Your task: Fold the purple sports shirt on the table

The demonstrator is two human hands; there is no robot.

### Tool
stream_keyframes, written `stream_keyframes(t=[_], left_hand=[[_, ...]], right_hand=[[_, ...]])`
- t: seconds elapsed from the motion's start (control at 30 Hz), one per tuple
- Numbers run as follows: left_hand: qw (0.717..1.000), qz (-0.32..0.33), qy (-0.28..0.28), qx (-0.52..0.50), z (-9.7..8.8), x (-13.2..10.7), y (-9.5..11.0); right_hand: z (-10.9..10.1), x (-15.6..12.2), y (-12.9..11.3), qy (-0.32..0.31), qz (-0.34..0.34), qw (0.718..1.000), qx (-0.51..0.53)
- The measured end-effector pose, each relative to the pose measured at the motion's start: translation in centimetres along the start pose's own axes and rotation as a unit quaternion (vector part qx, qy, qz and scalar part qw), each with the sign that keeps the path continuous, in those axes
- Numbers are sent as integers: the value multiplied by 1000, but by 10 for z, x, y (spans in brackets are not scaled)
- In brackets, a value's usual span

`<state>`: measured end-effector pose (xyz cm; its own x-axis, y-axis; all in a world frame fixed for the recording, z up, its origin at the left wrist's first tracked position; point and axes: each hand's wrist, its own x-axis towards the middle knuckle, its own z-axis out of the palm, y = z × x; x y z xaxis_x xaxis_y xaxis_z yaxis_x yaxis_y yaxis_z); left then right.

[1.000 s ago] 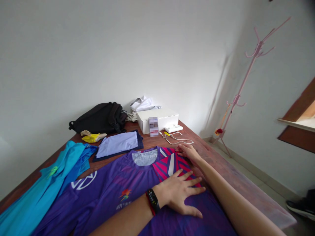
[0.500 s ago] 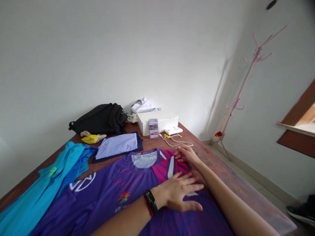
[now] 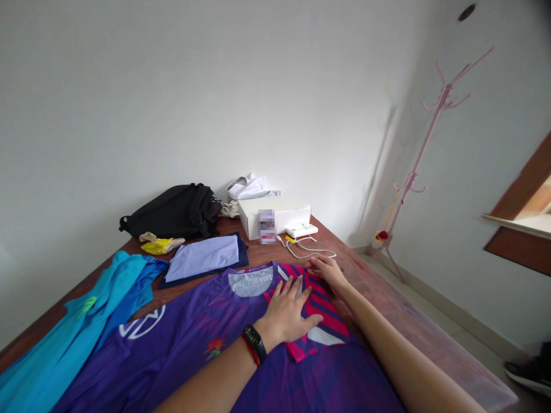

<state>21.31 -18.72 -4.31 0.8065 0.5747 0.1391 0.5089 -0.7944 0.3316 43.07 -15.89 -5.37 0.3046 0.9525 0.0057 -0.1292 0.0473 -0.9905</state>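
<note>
A purple sports jersey (image 3: 189,338) lies spread on the wooden table, its grey inner collar at the far side. One sleeve, patterned in pink, purple and white, lies folded in over the chest. My left hand (image 3: 288,310), with a black band on the wrist, rests flat on this sleeve near the collar, fingers spread. At the far right edge of the jersey, by the shoulder, my right hand (image 3: 327,272) has its fingers bent together on the fabric. Its fingertips are partly hidden.
Left of the jersey lies a turquoise and blue garment (image 3: 103,292). Behind it are a folded light-blue cloth (image 3: 204,256), a yellow-and-beige item (image 3: 159,245) and a black backpack (image 3: 172,212). A white box (image 3: 293,215), white device (image 3: 301,230) and cable (image 3: 316,254) sit farther back.
My left hand has slid left and away from me, toward the collar. The patterned sleeve now lies farther in over the chest. My right hand stays at the shoulder edge.
</note>
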Motion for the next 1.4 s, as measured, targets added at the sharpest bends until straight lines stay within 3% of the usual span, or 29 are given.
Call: stream_keyframes(t=[0.4,0.7,1.4], left_hand=[[1000,-6,3,5,4,0,-2],[1000,-24,-6,5,7,1,-5],[999,-23,-7,24,6,1,-2]], right_hand=[[-6,10,15,9,-75,993,-86],[-5,9,14,1,-131,972,-196],[-5,5,11,17,-150,954,-258]])
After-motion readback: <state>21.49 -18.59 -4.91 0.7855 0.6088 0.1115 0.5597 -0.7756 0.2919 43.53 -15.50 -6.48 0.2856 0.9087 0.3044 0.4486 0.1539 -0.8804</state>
